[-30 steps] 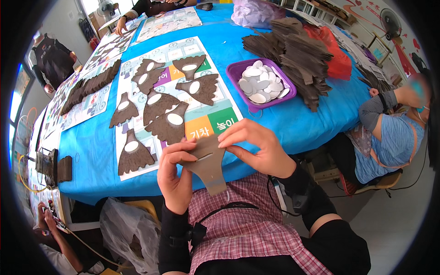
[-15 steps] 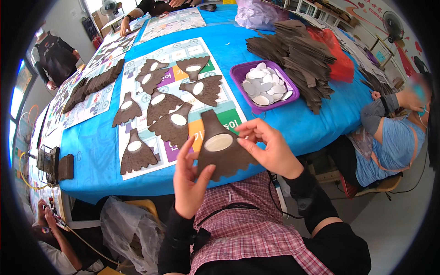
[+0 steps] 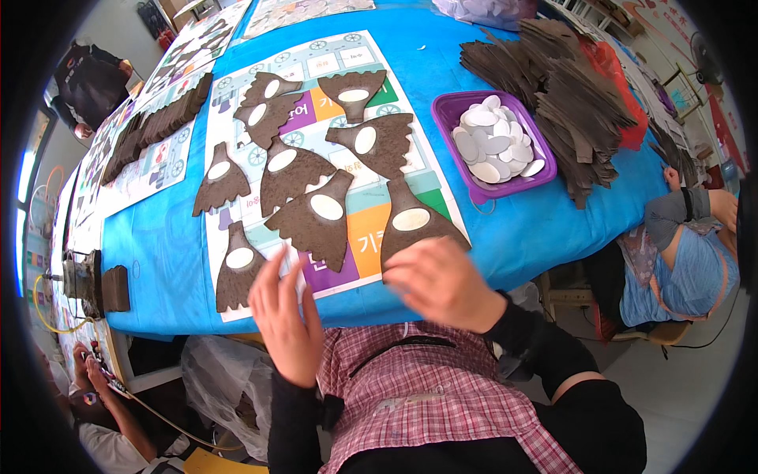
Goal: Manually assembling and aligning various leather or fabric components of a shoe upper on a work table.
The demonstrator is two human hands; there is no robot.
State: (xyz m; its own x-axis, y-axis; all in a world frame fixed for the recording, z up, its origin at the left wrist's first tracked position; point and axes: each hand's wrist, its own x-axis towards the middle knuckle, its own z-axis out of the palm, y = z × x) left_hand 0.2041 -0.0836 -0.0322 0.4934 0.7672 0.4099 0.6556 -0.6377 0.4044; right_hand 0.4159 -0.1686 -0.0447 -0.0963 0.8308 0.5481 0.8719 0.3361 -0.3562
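Brown piece (image 3: pixel 427 236) perhaps touches half-curled right fingers (image 3: pixel 408 274).

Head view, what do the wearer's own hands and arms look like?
The left hand and right hand are ungloved, the right one blurred. A black left sleeve covers that forearm. The black right forearm sleeve stops short of a black upper sleeve, leaving a bare gap.

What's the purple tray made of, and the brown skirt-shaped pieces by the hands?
Purple tray: probably smooth plastic, from its evenly coloured, moulded-looking rim. Brown pieces: perhaps matt felt or thin leather-like sheet; the dull, mottled surface leaves it open.
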